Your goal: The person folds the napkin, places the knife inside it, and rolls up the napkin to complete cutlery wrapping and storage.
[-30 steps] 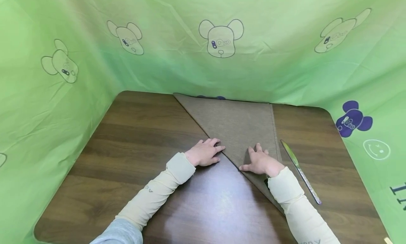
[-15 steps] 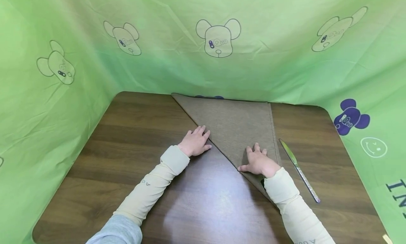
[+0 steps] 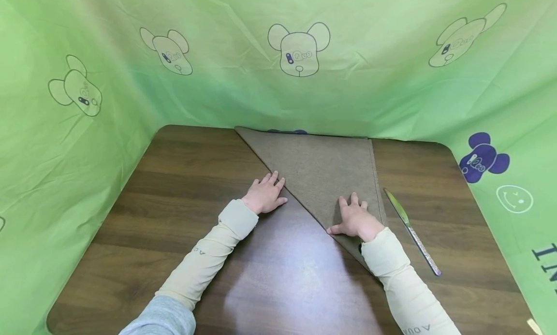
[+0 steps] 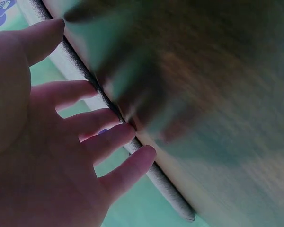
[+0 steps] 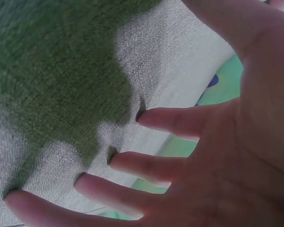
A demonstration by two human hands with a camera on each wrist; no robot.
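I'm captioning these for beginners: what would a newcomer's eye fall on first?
Probably the bright green curtain, printed with big-eared cartoon faces, which surrounds the back and sides of the wooden table. Next comes the brown cloth reaching the table's far edge, its long slanting side crossing the middle. Just right of it lies a shiny knife, tip toward the back.

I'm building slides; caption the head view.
Left hand touching the diagonal edge of a folded brown cloth, right hand spread on it, knife alongside.
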